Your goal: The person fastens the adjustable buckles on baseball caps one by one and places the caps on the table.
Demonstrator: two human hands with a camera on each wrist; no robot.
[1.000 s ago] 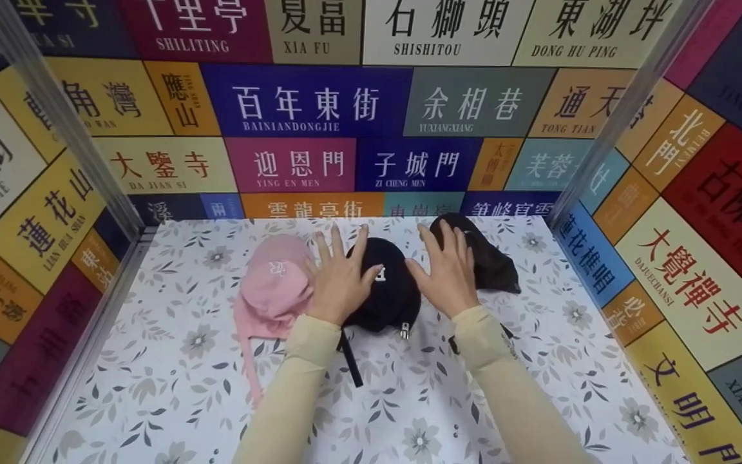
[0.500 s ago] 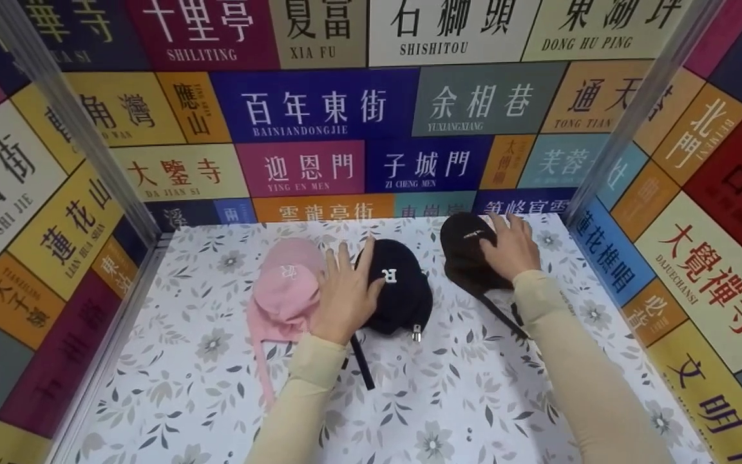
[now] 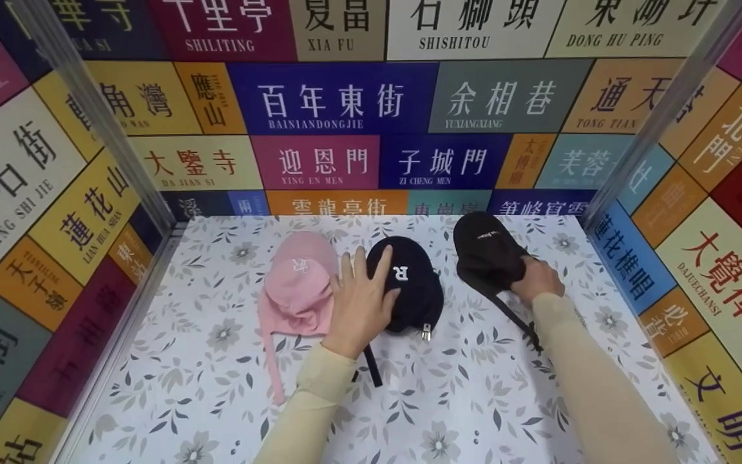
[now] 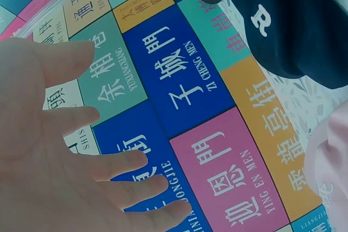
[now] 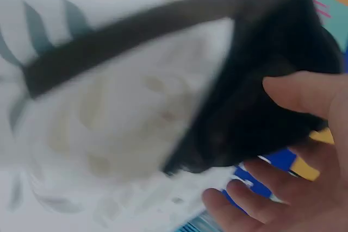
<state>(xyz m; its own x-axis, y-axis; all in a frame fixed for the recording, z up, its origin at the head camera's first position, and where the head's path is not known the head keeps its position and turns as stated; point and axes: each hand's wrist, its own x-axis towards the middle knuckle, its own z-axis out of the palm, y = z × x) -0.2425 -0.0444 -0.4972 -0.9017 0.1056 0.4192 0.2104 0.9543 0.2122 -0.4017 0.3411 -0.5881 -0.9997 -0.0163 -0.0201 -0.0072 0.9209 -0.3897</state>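
Note:
Three baseball caps sit in a row on the table. At the left is a pink cap (image 3: 300,290), its strap trailing toward the front. The middle one is a black cap (image 3: 419,287) with a white R and a metal buckle. My left hand (image 3: 363,303) hovers between these two, fingers spread, holding nothing; the left wrist view shows its palm apart from both caps. At the right, a dark brown cap (image 3: 487,248) has small light lettering. My right hand (image 3: 540,280) grips its right edge, thumb on top and fingers partly hidden behind the fabric in the right wrist view.
White, leaf-patterned cloth covers the table (image 3: 438,399). Panels of coloured street-name signs (image 3: 335,96) stand upright at the back and on both sides. Clear corner strips (image 3: 635,122) join them. A black strap (image 3: 371,365) lies in front of the middle cap.
My right hand has moved right from above the gap between the black and brown caps, then taken hold of the brown cap's right edge. The left hand stays near the black cap. The view shifts slightly.

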